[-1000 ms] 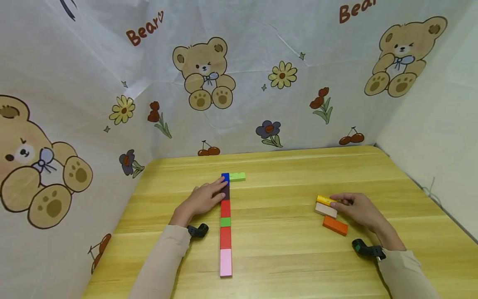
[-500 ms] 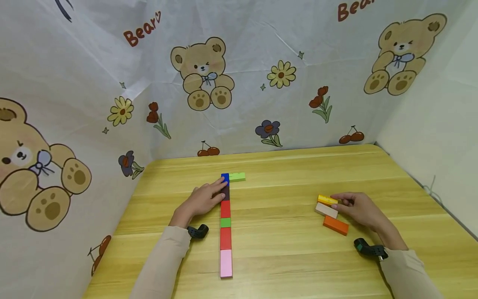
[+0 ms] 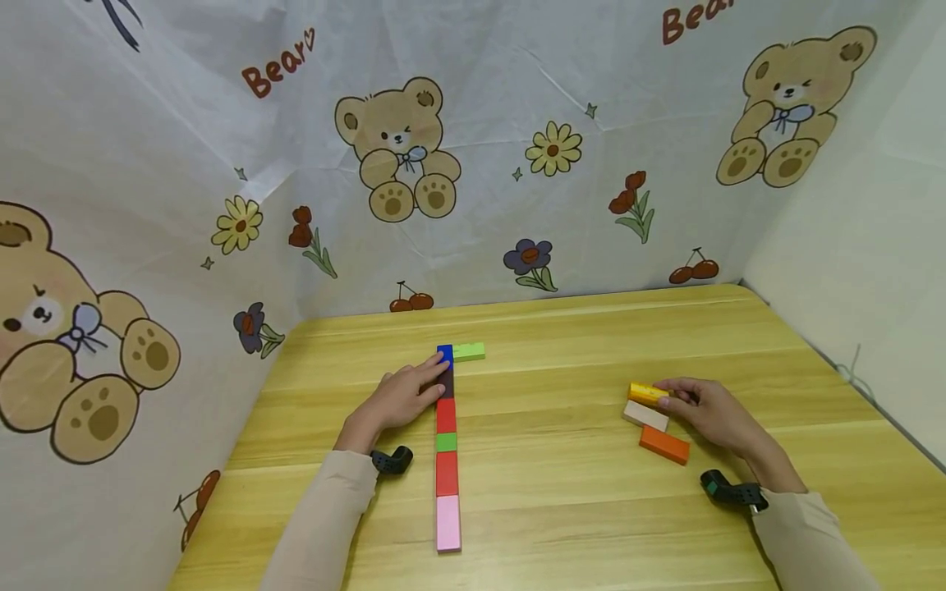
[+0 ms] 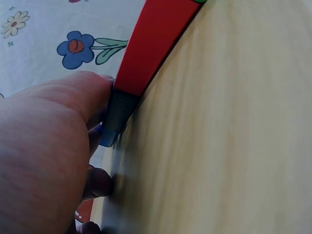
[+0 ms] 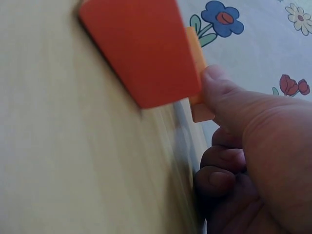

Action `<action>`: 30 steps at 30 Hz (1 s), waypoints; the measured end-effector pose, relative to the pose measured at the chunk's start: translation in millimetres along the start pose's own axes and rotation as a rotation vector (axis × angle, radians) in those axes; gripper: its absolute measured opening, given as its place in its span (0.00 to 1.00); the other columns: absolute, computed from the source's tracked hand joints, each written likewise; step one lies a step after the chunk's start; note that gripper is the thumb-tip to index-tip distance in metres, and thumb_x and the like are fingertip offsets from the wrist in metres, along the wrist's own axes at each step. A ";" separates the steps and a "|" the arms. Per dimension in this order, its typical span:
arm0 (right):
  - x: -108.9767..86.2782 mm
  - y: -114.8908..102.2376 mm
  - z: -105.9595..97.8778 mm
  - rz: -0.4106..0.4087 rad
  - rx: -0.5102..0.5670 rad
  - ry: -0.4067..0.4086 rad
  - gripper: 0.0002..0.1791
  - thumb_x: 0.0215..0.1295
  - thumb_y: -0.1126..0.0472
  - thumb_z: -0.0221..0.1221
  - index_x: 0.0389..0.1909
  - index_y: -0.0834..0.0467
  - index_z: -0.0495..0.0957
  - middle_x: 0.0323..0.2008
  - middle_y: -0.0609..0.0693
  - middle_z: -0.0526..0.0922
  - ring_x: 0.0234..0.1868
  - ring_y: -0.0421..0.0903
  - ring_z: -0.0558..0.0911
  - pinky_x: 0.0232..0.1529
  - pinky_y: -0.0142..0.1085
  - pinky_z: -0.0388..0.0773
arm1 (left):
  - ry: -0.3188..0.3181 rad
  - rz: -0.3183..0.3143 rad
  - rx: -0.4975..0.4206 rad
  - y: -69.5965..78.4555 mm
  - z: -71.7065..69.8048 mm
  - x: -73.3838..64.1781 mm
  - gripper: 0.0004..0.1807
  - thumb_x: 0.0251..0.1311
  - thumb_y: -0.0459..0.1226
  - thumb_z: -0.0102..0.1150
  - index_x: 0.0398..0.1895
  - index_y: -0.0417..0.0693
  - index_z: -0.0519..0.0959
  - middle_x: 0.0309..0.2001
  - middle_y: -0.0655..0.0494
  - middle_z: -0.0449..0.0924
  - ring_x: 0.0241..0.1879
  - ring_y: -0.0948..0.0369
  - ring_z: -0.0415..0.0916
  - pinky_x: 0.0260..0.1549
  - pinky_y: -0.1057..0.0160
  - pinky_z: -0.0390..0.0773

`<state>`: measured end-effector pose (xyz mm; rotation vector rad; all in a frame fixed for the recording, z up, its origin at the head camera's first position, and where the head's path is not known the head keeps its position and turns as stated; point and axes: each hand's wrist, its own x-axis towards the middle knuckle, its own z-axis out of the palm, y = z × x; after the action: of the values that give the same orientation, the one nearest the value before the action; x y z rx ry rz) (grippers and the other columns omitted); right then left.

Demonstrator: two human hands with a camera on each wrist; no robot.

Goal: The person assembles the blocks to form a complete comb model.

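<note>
My left hand (image 3: pixel 402 396) lies at the far end of a straight row of blocks. Its straight fingertips touch the blue block (image 3: pixel 444 350), and the thumb rests on the dark block (image 3: pixel 446 383). In the left wrist view that thumb lies along the dark block, below a red block (image 4: pixel 151 46). Over on the right, my right hand (image 3: pixel 713 414) pinches a yellow block (image 3: pixel 646 393) between thumb and index finger; its other fingers are curled. A plain wooden block (image 3: pixel 645 415) lies just in front of it, and an orange block (image 3: pixel 663 445) nearer still.
Toward me the row continues with a red block (image 3: pixel 447 416), a green block (image 3: pixel 447 442), another red block (image 3: pixel 447 474) and a pink block (image 3: pixel 447 523). A light green block (image 3: pixel 469 352) extends right from the far end. A bear-print cloth (image 3: pixel 473 263) hangs behind the table.
The yellow block, pinched by my right hand, has shifted slightly away from the wooden block and turned a little. My left hand stays on the row. The head view has moved slightly.
</note>
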<state>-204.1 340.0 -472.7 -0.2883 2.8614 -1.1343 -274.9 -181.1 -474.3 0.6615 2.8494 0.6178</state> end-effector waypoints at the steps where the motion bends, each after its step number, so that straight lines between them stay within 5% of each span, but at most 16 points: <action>1: -0.1 -0.6 0.1 0.001 0.000 0.001 0.23 0.76 0.49 0.54 0.60 0.61 0.78 0.39 0.52 0.80 0.33 0.38 0.68 0.30 0.31 0.67 | 0.000 0.000 -0.004 -0.1 0.2 -0.4 0.30 0.76 0.55 0.44 0.78 0.69 0.58 0.80 0.70 0.47 0.76 0.48 0.59 0.69 0.29 0.52; 8: -1.1 -2.4 0.8 -0.004 0.002 0.016 0.23 0.76 0.50 0.55 0.61 0.62 0.78 0.42 0.54 0.81 0.34 0.38 0.69 0.31 0.30 0.66 | -0.004 -0.008 -0.005 -1.4 2.4 -0.5 0.30 0.75 0.56 0.44 0.78 0.70 0.57 0.80 0.71 0.46 0.76 0.47 0.58 0.69 0.29 0.51; 17: 0.3 -4.5 4.5 -0.034 -0.024 0.132 0.20 0.75 0.51 0.55 0.58 0.61 0.80 0.28 0.50 0.67 0.28 0.39 0.64 0.27 0.32 0.60 | 0.018 0.014 0.004 -2.7 1.4 -0.7 0.30 0.75 0.56 0.44 0.78 0.68 0.58 0.80 0.69 0.48 0.76 0.46 0.57 0.68 0.31 0.54; 30: 6.3 -9.9 5.1 -0.066 0.043 0.182 0.21 0.77 0.50 0.53 0.59 0.61 0.78 0.29 0.51 0.63 0.25 0.41 0.63 0.23 0.35 0.61 | 0.003 0.013 0.002 -5.0 1.8 2.4 0.30 0.75 0.57 0.44 0.78 0.69 0.57 0.80 0.69 0.47 0.76 0.45 0.56 0.69 0.31 0.53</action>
<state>-208.2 328.3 -469.6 -0.2939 2.9991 -1.2963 -278.6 -183.5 -478.2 0.6804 2.8510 0.6183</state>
